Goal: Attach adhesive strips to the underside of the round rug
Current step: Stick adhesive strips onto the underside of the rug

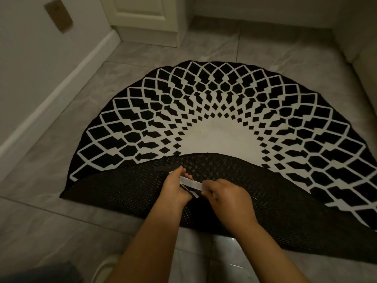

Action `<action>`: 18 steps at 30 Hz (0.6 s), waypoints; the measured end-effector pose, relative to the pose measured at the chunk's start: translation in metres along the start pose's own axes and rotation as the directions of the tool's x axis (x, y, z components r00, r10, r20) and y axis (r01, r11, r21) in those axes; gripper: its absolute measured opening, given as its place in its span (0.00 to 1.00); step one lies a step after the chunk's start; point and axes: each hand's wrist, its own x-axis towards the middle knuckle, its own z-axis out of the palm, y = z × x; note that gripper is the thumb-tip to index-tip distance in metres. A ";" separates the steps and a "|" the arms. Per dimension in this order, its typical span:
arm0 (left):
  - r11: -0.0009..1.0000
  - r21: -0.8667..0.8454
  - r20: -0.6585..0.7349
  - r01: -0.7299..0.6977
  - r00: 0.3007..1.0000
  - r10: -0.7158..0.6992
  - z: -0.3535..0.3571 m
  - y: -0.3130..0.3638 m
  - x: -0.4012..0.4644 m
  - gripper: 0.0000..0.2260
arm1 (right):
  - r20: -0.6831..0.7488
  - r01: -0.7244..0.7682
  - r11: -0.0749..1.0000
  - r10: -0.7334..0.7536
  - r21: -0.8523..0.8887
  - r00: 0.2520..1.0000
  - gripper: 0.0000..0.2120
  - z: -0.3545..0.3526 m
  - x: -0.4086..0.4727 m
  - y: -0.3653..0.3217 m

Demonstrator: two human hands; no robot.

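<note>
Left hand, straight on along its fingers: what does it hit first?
Probably the dark strip already on the rug underside, just beyond the left hand, which pinches the white strip. Depth is unclear.

From my feed I see a floor of large grey marbled tiles (61,211), glossy enough to throw back a pale glare near the bottom edge. On the left a plain light wall (24,64) runs away from me, edged by a white baseboard (61,88). A brass-coloured outlet plate (58,15) sits on that wall, tilted by the wide lens. At the far end stands a cream panelled door or cabinet front (142,9). On the right a pale upholstered edge, perhaps a sofa (363,50), meets the floor. The light is dim and warm.
</note>
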 end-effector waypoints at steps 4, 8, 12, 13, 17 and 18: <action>0.999 -0.035 0.029 0.013 1.000 -0.012 -0.009 0.002 0.001 0.13 | 0.114 -0.122 0.972 0.101 0.200 0.988 0.03 -0.001 0.000 -0.005; 0.999 -0.016 0.056 0.028 0.998 -0.027 -0.014 0.003 0.005 0.12 | 0.286 -0.345 0.819 0.232 0.458 0.930 0.02 -0.003 0.000 -0.009; 1.000 0.002 0.095 0.026 0.995 -0.027 -0.016 0.003 0.005 0.11 | 0.358 -0.444 0.718 0.283 0.536 0.890 0.03 -0.001 0.004 -0.010; 0.999 -0.016 0.122 0.032 0.992 -0.029 -0.016 0.003 0.003 0.12 | 0.404 -0.508 0.617 0.314 0.601 0.859 0.03 -0.002 0.005 -0.011; 1.000 0.000 0.230 -0.009 0.973 0.009 -0.014 -0.005 -0.004 0.19 | 0.554 -0.646 0.207 0.368 0.734 0.747 0.05 -0.005 0.007 -0.012; 1.000 -0.004 0.253 -0.019 0.967 0.019 -0.014 -0.008 -0.005 0.21 | 0.569 -0.652 0.162 0.363 0.741 0.738 0.05 -0.006 0.007 -0.011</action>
